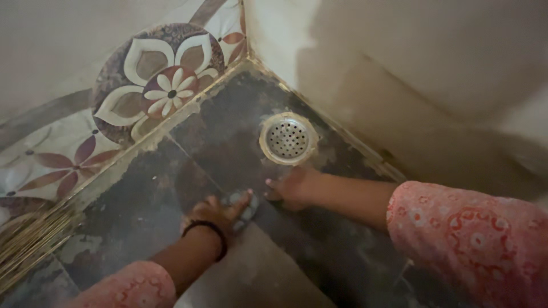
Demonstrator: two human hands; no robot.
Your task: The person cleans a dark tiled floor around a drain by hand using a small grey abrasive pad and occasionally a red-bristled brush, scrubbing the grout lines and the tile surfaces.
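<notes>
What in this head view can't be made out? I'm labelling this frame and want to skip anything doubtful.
- Grey scrubber: mostly covered by the left hand, so its kind and shape are unclear.
- Right hand: palm pressed flat on the dark floor tile, hiding whatever is beneath it.
- Round metal drain: holes too small and dim to see into.
- Striped object at the left edge: cut off and blurred.

Scrub pad [244,206]: 1 small grey-blue wad, crumpled, lying flat on the dark floor tiles [142,211] near the corner, below the drain.
</notes>
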